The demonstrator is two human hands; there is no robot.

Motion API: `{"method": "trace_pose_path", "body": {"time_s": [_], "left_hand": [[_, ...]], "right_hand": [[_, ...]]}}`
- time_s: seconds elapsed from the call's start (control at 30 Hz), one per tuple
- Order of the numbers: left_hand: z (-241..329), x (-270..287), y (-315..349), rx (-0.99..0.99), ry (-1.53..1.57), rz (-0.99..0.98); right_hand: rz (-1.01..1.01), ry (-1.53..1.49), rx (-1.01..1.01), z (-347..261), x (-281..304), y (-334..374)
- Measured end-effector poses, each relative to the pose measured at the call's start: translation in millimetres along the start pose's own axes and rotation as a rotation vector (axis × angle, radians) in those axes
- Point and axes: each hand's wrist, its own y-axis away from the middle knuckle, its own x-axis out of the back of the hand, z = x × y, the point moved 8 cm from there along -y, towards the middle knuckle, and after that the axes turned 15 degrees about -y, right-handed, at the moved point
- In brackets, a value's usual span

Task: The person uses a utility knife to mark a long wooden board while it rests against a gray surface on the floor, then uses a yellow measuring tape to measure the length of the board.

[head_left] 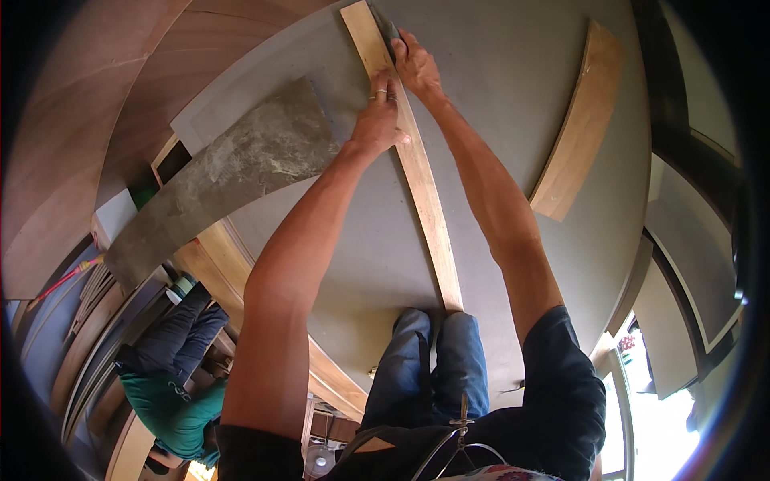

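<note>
A long, narrow wooden strip (423,196) lies over a large grey board (473,128), running from near my jeans to the far edge. My left hand (380,116) is closed on this strip toward its far end, fingers across its top and thumb near its right edge. Just beyond and to the right, my right hand (415,64) is closed around a dark, narrow tool (386,30) held along the strip's right side at the far end. Its kind cannot be made out, since my fingers cover part of it.
Right on the board lies a shorter wooden plank (579,120). A worn grey-brown panel (249,156) sticks out at the left. Brown sheets (72,120) stand behind it. At lower left a person in a green shirt (172,409) bends down near stacked boards. More panels (694,240) lean at right.
</note>
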Motion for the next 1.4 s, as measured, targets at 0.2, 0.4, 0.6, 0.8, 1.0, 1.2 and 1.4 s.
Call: {"method": "trace_pose_path", "body": {"time_s": [0.2, 0.4, 0.6, 0.8, 1.0, 1.2, 1.4], "left_hand": [[-7, -5, 1, 0.006, -0.025, 0.008], [15, 3, -15, -0.056, 0.056, 0.074], [-3, -16, -8, -0.036, -0.053, 0.041], [-1, -4, 1, 0.032, 0.047, -0.001], [-7, -3, 1, 0.022, 0.012, 0.024], [1, -5, -6, 0.019, -0.057, -0.022], [-1, -7, -5, 0.000, -0.002, 0.001]], "right_hand": [[-0.029, -0.017, 0.026, 4, -12, 0], [-0.024, 0.285, 0.330, 16, 6, -31], [-0.001, 0.120, 0.064, 16, 12, 44], [-0.205, 0.159, -0.601, 115, 132, 416], [-0.155, 0.043, -0.444, 85, 141, 396], [0.002, 0.028, 0.004, 14, 59, 122], [0.016, 0.031, 0.009, -16, 10, 9]]}}
